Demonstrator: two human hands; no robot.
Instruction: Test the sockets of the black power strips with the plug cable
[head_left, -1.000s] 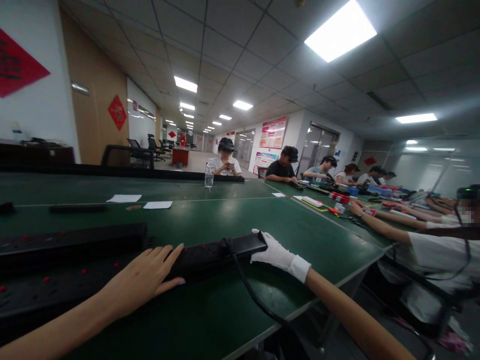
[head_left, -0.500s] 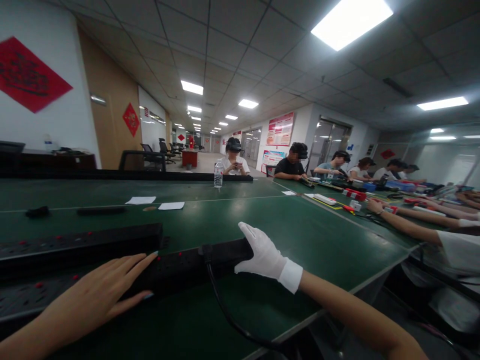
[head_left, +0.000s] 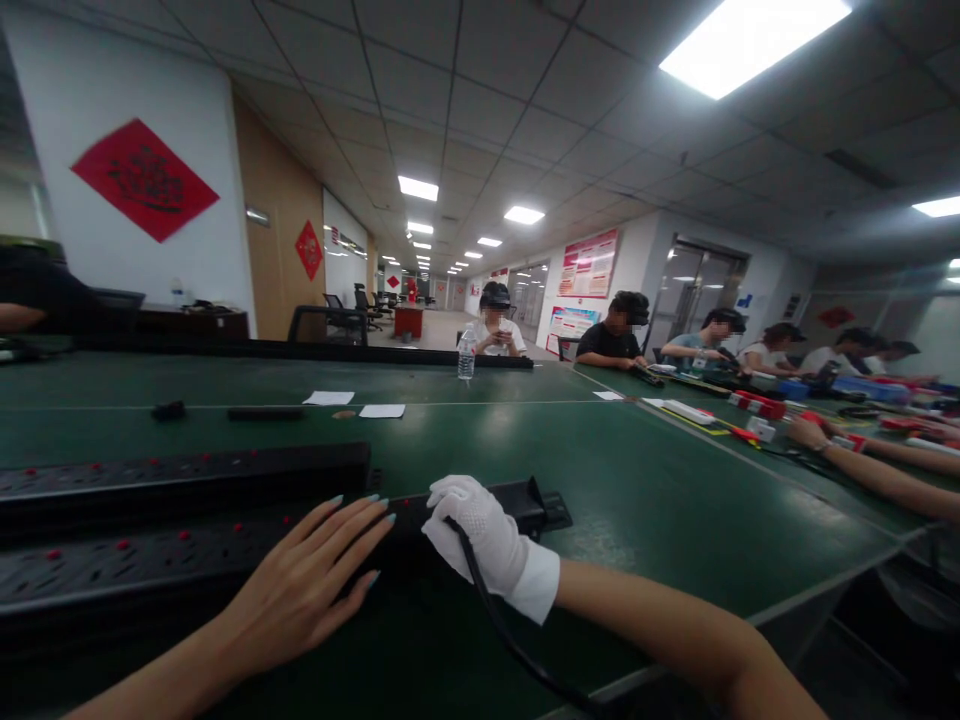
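Here's the big green table (head_left: 660, 475), filling the foreground and giving the long gear room to lie flat; across its near left half runs the near power strip (head_left: 210, 555), long, black and dotted with red, its right end reaching past the gloved hand to a flat bracket (head_left: 556, 510); just beyond it, roughly alongside, sits the far power strip (head_left: 187, 485), its right end stopping short of the near one's.

Now the hands, both at the near strip! The bare left hand (head_left: 315, 555) lies over it, fingers extended and only slightly parted, gripping nothing; it looks like a steadying touch, keeping the strip from sliding or twisting; the white-gloved right hand (head_left: 480, 530) is bent over the strip farther right, fingers curled in around the upper end of the black cable (head_left: 487, 600); that seems the sensible place to grip, right where cable meets strip, though whatever plug is under the glove is hidden; the rest of the cable drops slack to the near edge.

Farther off, a dark bar (head_left: 266, 413) lies flat; a clear bottle (head_left: 466, 355) stands upright on the far side, apparently parked away from the work; two white papers (head_left: 382, 411) lie nearer; smallest, a little black piece (head_left: 169, 411) at left.
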